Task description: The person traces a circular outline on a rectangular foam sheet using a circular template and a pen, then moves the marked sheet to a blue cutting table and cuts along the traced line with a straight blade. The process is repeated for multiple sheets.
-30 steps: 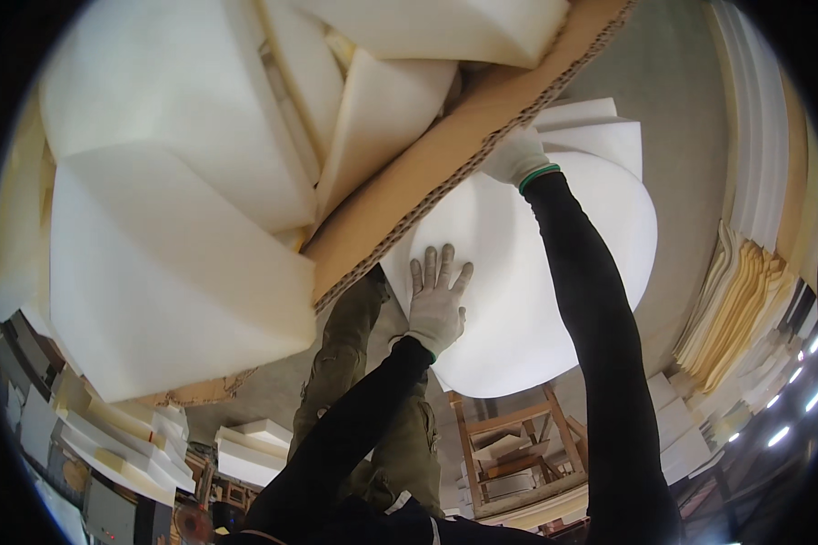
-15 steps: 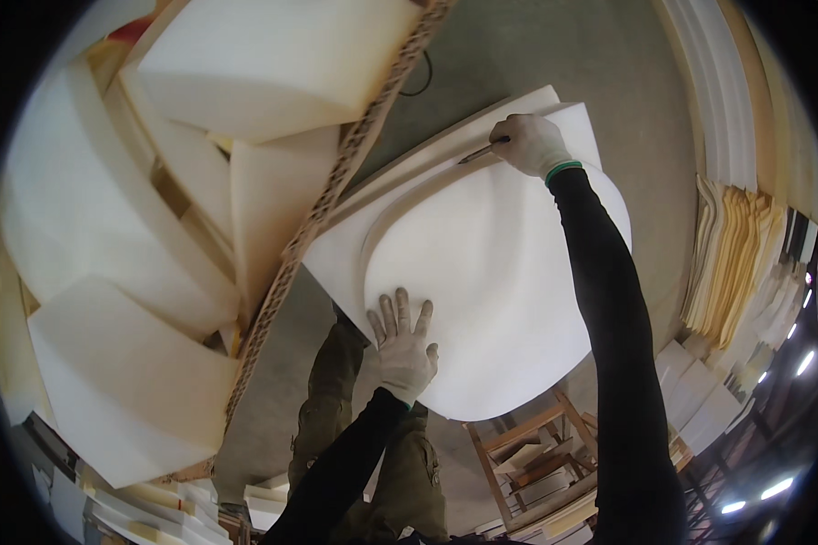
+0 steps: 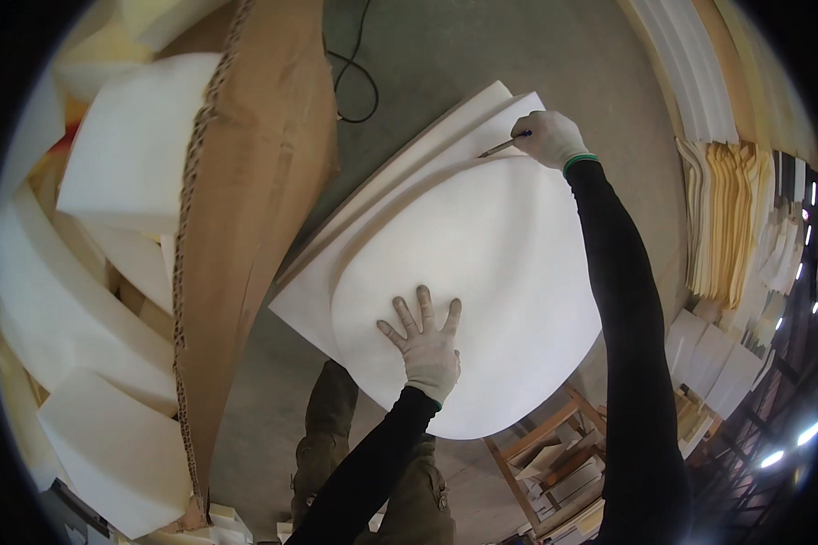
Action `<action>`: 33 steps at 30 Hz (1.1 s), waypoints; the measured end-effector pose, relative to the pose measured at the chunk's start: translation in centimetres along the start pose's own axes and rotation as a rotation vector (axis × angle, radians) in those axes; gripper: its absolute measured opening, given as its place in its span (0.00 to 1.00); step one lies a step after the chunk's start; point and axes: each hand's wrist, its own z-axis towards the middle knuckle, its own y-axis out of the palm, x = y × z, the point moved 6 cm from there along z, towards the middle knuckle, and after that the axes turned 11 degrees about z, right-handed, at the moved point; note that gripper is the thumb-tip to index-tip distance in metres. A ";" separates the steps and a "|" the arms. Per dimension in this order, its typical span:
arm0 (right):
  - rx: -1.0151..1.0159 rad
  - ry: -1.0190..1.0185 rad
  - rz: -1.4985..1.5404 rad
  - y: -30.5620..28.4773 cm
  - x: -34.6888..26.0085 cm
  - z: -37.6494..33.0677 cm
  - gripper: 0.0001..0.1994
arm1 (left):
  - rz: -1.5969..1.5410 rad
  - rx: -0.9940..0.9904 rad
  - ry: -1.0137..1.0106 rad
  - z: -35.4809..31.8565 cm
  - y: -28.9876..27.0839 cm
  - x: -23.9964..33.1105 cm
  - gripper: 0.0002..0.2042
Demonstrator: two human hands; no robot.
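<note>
A large white foam piece with a rounded outline [image 3: 482, 245] lies on top of a flat white foam sheet [image 3: 302, 298], whose corners stick out past it at the left and far side. My left hand [image 3: 429, 350], in a pale glove, rests flat on the rounded piece with its fingers spread. At the far edge, my gloved right hand [image 3: 551, 138] pinches a slim pen [image 3: 500, 146]. The pen's tip points left and down, close to the rounded rim; whether it touches the sheet I cannot tell.
To the left stands a tall cardboard box [image 3: 254, 182] filled with foam offcuts [image 3: 73, 309]. A black cable [image 3: 373, 102] curls on the floor beyond it. Stacked yellowish foam sheets [image 3: 723, 222] line the right side. Near my legs is a wooden frame [image 3: 529, 445] holding pieces.
My right hand has moved the pen rightward along the rounded rim. My left hand has shifted inward on the foam, its fingers wider apart. The view has also swung, showing more of the box's side.
</note>
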 end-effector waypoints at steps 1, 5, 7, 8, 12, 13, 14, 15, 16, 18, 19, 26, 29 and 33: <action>-0.004 0.021 0.012 -0.1 0.7 -0.1 0.11 | 0.007 -0.007 -0.006 0.1 0.1 0.0 0.42; 0.001 0.074 0.041 0.0 3.6 -0.4 0.11 | 0.035 -0.008 -0.032 0.3 0.6 0.2 0.41; -0.001 0.110 0.043 0.2 5.8 -0.9 0.11 | 0.042 0.002 -0.028 0.5 0.9 0.4 0.41; 0.009 0.116 0.047 0.1 6.9 -1.1 0.11 | 0.043 0.009 -0.026 0.5 1.0 0.4 0.41; 0.034 0.151 0.073 0.3 10.1 -1.9 0.11 | 0.039 0.050 -0.041 0.5 1.2 0.5 0.40; 0.037 0.168 0.080 0.3 10.9 -2.1 0.11 | 0.043 0.041 -0.041 0.5 1.3 0.6 0.41; 0.040 0.188 0.088 0.4 11.7 -2.6 0.11 | 0.047 0.032 -0.043 0.6 1.4 0.6 0.41; 0.043 0.208 0.096 0.5 12.6 -3.0 0.11 | 0.053 0.023 -0.045 0.6 1.5 0.7 0.41; 0.046 0.227 0.105 0.7 13.5 -3.4 0.11 | 0.060 0.022 -0.047 0.7 1.5 0.8 0.41; 0.060 0.249 0.125 1.0 15.3 -4.3 0.11 | 0.073 0.019 -0.049 0.8 1.4 1.0 0.42; 0.066 0.260 0.134 1.2 16.2 -4.7 0.11 | 0.075 0.023 -0.050 0.8 1.5 1.0 0.42; 0.103 0.358 0.150 3.2 22.6 -8.4 0.14 | 0.096 0.059 -0.062 0.6 1.5 1.5 0.44; 0.106 0.393 0.167 4.3 25.3 -10.0 0.16 | 0.113 0.073 -0.076 0.7 1.2 1.8 0.44; 0.112 0.412 0.196 5.9 28.0 -12.4 0.15 | 0.144 0.075 -0.089 0.6 1.2 2.2 0.45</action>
